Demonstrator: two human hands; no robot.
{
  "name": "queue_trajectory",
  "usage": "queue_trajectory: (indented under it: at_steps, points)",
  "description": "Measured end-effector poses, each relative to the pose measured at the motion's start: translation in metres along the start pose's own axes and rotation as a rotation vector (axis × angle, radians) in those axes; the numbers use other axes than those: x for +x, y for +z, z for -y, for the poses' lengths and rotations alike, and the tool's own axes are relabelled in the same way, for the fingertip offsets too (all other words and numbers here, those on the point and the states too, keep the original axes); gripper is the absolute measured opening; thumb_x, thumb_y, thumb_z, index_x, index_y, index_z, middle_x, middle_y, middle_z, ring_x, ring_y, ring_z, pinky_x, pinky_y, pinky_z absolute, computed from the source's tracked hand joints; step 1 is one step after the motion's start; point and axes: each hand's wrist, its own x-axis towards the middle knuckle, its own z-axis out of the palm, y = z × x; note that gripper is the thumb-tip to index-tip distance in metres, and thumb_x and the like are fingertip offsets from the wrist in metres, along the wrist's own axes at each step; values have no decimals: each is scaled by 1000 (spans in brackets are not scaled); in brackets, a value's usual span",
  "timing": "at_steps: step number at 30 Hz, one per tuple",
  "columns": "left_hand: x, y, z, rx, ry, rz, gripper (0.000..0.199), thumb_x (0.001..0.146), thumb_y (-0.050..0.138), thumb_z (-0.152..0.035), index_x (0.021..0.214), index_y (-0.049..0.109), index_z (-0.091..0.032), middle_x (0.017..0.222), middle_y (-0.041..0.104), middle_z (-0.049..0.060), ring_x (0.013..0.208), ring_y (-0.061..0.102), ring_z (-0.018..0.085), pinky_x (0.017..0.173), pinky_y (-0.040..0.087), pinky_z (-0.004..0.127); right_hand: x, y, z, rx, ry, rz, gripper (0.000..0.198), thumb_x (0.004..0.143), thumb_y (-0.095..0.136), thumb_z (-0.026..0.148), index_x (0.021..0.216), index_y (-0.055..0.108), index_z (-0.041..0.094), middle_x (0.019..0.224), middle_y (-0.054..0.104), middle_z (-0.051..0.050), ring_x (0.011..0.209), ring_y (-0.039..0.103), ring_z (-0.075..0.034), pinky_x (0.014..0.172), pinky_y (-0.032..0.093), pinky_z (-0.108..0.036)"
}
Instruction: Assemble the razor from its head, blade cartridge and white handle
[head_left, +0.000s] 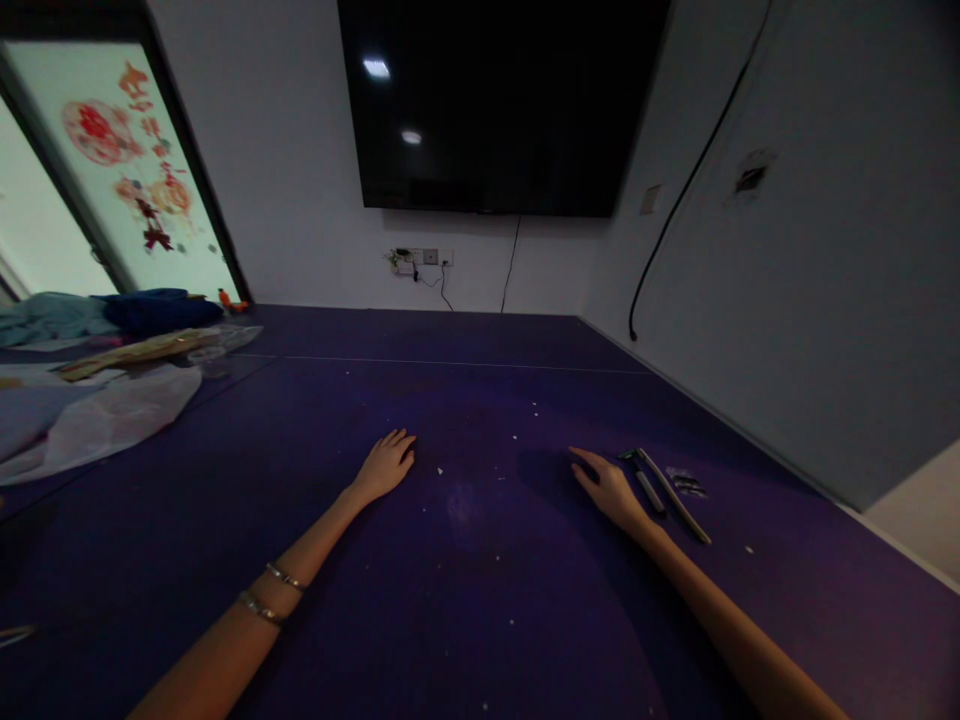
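Note:
My left hand [385, 468] rests palm down on the purple tabletop [465, 610], fingers stretched and a little apart, holding nothing. Two silvery bracelets [271, 590] circle that wrist. On the other side, my right hand [609, 492] is at the surface with its thumb and fingers apart, and nothing shows in it. Just right of it lies a slim tool with a grey and black handle [649, 494] and a dark greenish head; its exact kind is unclear. Beside that lies a long, curved, pale strip [676, 498]. A small clear packet with dark pieces [686, 482] sits farther right.
Crumpled clear plastic [124, 415], a yellowish flat bundle [142, 352] and blue cloth [161, 310] lie at the left. Small white specks dot the surface. A black television [510, 110] hangs ahead; a black cable [686, 195] dangles along the right wall.

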Motion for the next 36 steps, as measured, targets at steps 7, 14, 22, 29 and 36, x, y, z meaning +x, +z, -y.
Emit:
queue_trajectory:
  at_steps: [7, 14, 22, 29, 36]
  points:
    - [1, 0, 0, 22, 1, 18, 47, 89, 31, -36, 127, 48, -14, 139, 41, 13, 132, 30, 25, 106, 26, 45, 4, -58, -22, -225, 211, -201, 33, 75, 46, 25, 95, 68, 13, 96, 70, -12, 87, 65, -23, 79, 47, -31]
    - [2, 3, 2, 12, -5, 14, 47, 89, 31, -36, 127, 48, -15, 139, 40, 13, 132, 30, 25, 106, 25, 46, -11, -89, -53, -299, 522, 12, 29, 68, 60, 35, 85, 72, 16, 76, 72, -11, 71, 67, -24, 52, 41, -24]
    - [2, 4, 3, -7, -2, -5, 46, 88, 32, -36, 126, 49, -16, 139, 41, 12, 131, 31, 26, 106, 26, 46, -14, -77, -52, -357, 552, 145, 12, 64, 62, 27, 61, 70, 18, 54, 65, -6, 53, 63, -20, 44, 37, -23]
    - [1, 0, -1, -6, -8, 0, 47, 88, 33, -34, 126, 49, -14, 138, 42, 14, 131, 31, 26, 105, 26, 47, -11, -81, -36, -381, 606, 166, 10, 65, 63, 24, 62, 70, 18, 56, 66, -7, 54, 64, -20, 46, 39, -23]
    - [8, -22, -40, -225, -15, -171, 30, 80, 45, -26, 100, 65, -18, 112, 64, 8, 111, 54, 23, 99, 36, 39, 3, -80, 0, -269, 460, 39, 21, 73, 55, 28, 79, 73, 17, 69, 70, -8, 68, 66, -21, 52, 39, -23]
